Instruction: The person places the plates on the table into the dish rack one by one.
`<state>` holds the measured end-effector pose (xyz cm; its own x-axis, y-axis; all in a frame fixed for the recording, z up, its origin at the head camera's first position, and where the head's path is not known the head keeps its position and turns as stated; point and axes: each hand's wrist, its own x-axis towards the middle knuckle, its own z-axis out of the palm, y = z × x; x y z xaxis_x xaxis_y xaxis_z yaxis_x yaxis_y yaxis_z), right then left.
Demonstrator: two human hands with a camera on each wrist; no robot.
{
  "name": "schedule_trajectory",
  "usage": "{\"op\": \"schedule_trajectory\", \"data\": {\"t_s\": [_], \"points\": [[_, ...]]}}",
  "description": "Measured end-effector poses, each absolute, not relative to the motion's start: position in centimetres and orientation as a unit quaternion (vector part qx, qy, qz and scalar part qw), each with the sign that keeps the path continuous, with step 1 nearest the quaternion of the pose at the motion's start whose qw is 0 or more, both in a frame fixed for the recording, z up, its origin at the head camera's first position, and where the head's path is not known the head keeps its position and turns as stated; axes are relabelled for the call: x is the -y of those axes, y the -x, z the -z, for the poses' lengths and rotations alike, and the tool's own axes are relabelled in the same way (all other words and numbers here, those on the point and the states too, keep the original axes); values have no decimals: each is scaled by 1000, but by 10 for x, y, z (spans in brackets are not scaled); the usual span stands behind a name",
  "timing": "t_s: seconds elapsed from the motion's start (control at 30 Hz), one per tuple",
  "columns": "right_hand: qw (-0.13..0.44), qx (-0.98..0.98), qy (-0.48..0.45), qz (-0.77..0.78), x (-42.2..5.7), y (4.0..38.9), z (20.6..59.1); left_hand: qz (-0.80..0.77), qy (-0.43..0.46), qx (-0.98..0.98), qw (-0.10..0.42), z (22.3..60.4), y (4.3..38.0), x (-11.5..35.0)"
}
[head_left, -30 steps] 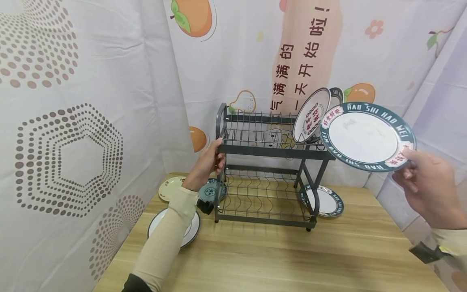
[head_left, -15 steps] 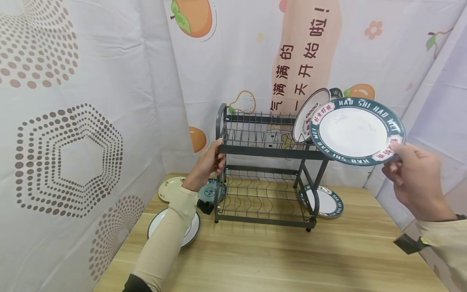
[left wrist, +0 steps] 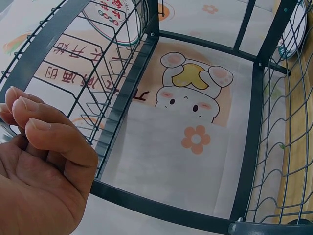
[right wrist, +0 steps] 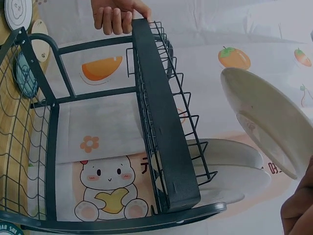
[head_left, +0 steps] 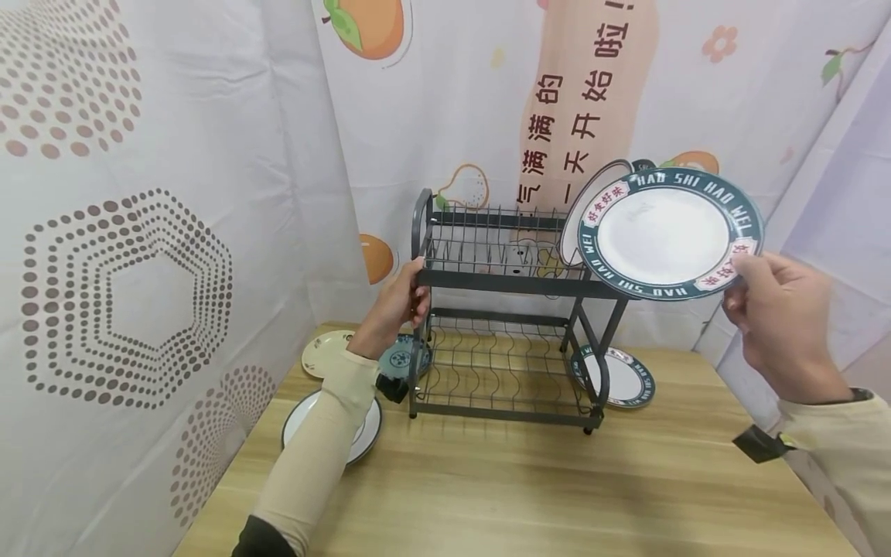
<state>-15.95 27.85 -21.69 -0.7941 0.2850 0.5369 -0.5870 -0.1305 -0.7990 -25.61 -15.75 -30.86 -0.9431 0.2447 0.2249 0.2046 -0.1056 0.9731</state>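
A tilted plate [head_left: 664,236], pinched at its edge by the right hand [head_left: 788,313], hangs apart from the rack [head_left: 511,281], near its upper right end, as the left hand [head_left: 395,308], farther away, grips the opposite end.

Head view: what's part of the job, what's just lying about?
Apparently in the job:
right hand
held plate, gripped at its rim
left hand, holding the rack
two plates in the top tier

Apparently just lying about:
cream plate
blue plate
dark-rimmed white plate
green-rimmed plate on the right
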Motion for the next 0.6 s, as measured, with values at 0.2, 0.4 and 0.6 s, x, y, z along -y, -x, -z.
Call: {"op": "schedule_trajectory", "data": {"t_s": [0.2, 0.4, 0.6], "points": [[312, 619, -115, -712, -267, 163, 211, -726, -169, -666, 15, 309, 255, 160], [345, 697, -77, -624, -258, 169, 203, -723, -168, -670, 9, 308, 254, 160], [372, 772, -42, -513, -247, 173, 194, -722, -169, -671, 13, 309, 256, 159]]}}
